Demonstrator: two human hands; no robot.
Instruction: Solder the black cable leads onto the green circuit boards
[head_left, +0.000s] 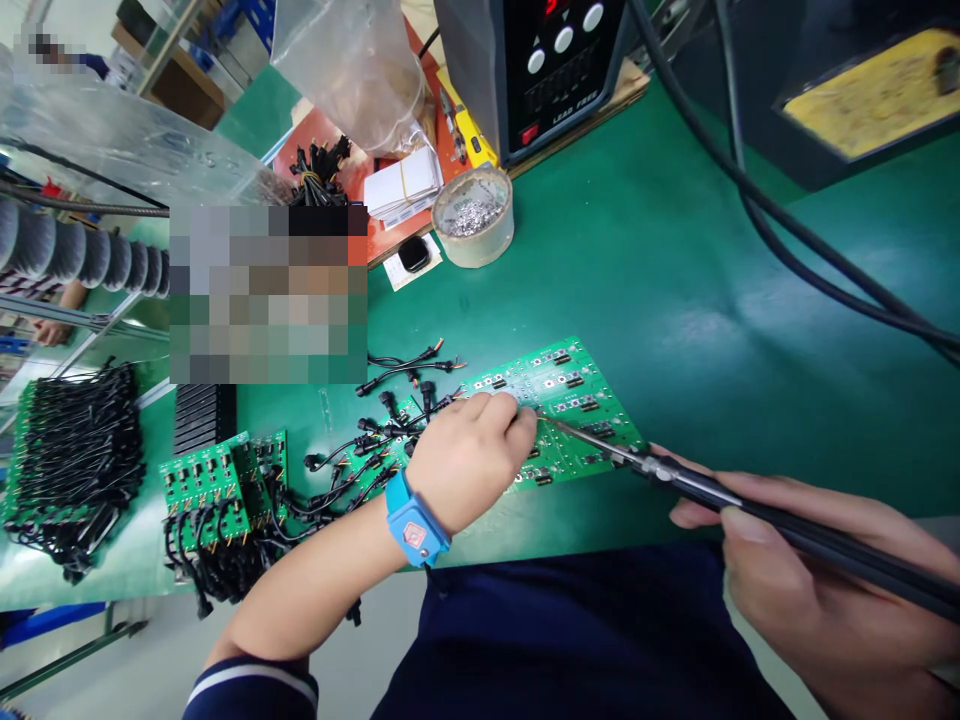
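Observation:
A green circuit board panel point(570, 390) lies on the green mat, with black wired connectors point(390, 420) attached at its left side. My left hand point(472, 450), wearing a blue wrist strap point(412, 525), rests on the panel with fingers curled in a pinch; what they hold is hidden. My right hand point(817, 580) grips a black soldering iron point(750, 505), and its metal tip point(551, 425) touches the panel just right of my left fingertips.
A soldering station point(559, 65) stands at the back with black cables point(780, 225) running right. A tape roll holding solder bits point(472, 215) sits near it. Finished wired boards point(217, 490) and a stack of wired boards point(71, 460) lie left. A yellow sponge tray point(870, 95) is far right.

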